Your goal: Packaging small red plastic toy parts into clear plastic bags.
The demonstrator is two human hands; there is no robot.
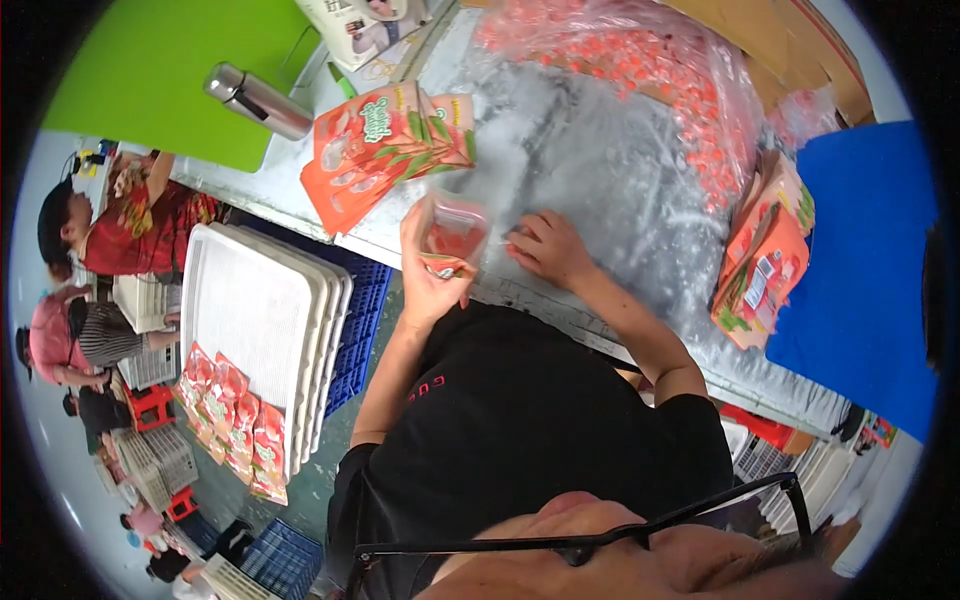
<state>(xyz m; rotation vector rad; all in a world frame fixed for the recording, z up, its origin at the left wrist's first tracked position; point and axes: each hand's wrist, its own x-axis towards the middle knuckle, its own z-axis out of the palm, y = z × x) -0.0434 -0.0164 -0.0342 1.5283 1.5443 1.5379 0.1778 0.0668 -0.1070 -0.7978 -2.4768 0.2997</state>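
Note:
My left hand point(428, 285) is wrapped round an orange-red pouch point(450, 262), holding it upright over the table's near edge. The pouch's mouth is spread, and red pieces show low behind its clear side. Just right of it, my right hand point(550, 250) rests at the table edge with its fingers curled together; whatever they hold, if anything, is hidden. Beyond my left hand lies a fanned stack of flat orange pouches point(375, 150). A big clear plastic bag of small wrapped red pieces point(700, 110) lies at the far right of the metal table point(590, 140).
A steel flask point(258, 100) stands by a green board point(170, 80). More pouches point(765, 260) lie at right beside a blue panel point(860, 270). Left of me, stacked white trays point(255, 300) carry filled pouches point(235, 415), with blue crates point(360, 310) behind. Several people work farther left.

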